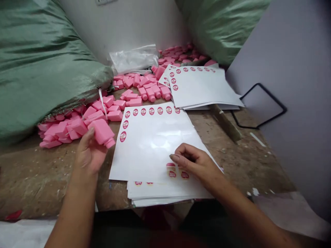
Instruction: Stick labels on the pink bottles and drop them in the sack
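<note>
Pink plastic bottle [102,133] sits in the left hand [89,155], held just beside the near-left edge of the stacked label sheets and over the worn wooden desk [33,172]. Its flat, squared body has a long axis slanting from upper left to lower right, and its short neck end [110,143] points down and right toward the paper. Left fingers [84,139] curl up around the lower side of the body, closed on the bottle. Right hand [198,167] is on the top label sheet [152,144], near its lower edge. Right fingers [182,153] are bunched narrowly, with their tips on the paper beside pink round labels [171,174]; whether they pinch the sheet cannot be determined. Top label sheet shows oval labels along its upper and left margins. Second stack of sheets [201,86] lies farther along the desk. Loose pink bottles [74,124] are heaped at the back and left, against green woven sacks [43,62]. Clear plastic bag [133,58] lies behind them.
</note>
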Tool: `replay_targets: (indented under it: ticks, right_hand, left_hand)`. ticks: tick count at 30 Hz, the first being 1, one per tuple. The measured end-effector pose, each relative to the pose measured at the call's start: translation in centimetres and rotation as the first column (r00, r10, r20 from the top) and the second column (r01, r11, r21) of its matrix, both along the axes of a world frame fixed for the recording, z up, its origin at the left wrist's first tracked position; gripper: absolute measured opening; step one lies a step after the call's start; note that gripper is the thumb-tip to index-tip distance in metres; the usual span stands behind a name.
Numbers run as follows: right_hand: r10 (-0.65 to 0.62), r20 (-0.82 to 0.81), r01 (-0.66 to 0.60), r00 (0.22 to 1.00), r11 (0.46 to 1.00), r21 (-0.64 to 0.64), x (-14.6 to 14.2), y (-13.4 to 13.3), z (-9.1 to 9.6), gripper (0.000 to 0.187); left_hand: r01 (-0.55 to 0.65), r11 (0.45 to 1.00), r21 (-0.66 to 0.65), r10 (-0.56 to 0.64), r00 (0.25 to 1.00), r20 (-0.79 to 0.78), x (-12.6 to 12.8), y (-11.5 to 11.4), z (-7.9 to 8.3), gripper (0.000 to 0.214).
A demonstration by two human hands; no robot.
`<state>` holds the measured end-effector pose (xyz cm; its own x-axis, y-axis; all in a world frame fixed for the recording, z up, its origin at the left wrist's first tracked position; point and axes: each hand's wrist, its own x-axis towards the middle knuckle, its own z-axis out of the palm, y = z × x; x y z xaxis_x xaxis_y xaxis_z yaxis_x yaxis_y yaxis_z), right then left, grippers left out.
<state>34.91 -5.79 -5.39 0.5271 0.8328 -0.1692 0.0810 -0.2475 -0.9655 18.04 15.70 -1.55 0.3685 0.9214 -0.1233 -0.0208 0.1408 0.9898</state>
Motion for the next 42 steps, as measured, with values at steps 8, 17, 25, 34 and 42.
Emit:
replay_targets:
  ticks: [8,17,25,34,42]
  right_hand:
    - [0.156,0.599,0.031,0.786,0.957,-0.29,0.1,-3.2,-0.9,0.023]
    - [0.183,0.821,0.04,0.541,0.969,-0.242,-0.2,-2.4,-1.3,0.02]
    - [0.2,0.832,0.061,0.517,0.961,-0.269,-0.2,-2.5,-1.3,0.02]
    - [0.202,0.64,0.039,0.741,0.939,-0.341,0.4,-2.4,-1.4,0.022]
    - [0.186,0.782,0.099,0.594,0.949,-0.301,0.2,-2.5,-1.7,0.019]
  left_hand:
    - [0.354,0.723,-0.594,-0.201,0.929,0.31,2.5,-10.0,-1.6,0.044]
    - [0.386,0.676,-0.628,-0.246,0.921,0.302,3.6,-11.4,-2.9,0.036]
    - [0.395,0.669,-0.63,-0.246,0.917,0.313,3.5,-11.5,-3.3,0.038]
    - [0.376,0.654,-0.656,-0.202,0.923,0.328,3.5,-11.3,-3.4,0.036]
    - [0.359,0.643,-0.676,-0.171,0.928,0.331,3.5,-11.2,-3.1,0.035]
